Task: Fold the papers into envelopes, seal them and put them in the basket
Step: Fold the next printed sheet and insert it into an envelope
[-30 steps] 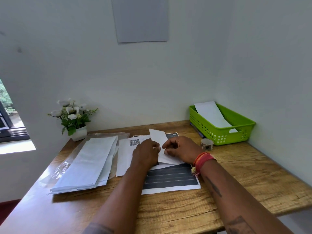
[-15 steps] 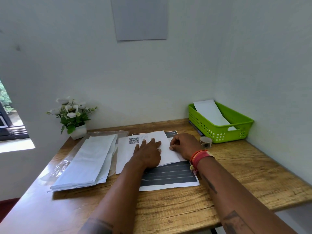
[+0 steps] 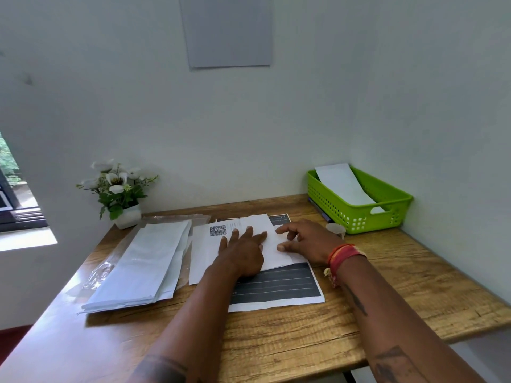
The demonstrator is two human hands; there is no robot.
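Both hands flat: left hand (image 3: 243,251) presses folded paper (image 3: 272,246), fingers spread; right hand (image 3: 305,240) relaxed at its edge. Ease pressure, your fold springs open; crease skews toward bench back edge.

QR code on white paper (image 3: 218,230), small print beside it (illegible)

Both forearms reach forward side by side. The left hand (image 3: 243,251) lies palm down, its fingers (image 3: 250,232) straight and spread, pressing flat. Just right of those fingertips the right hand (image 3: 307,241) rests with loosely bent fingers, thumb tucked low, bands around its wrist.
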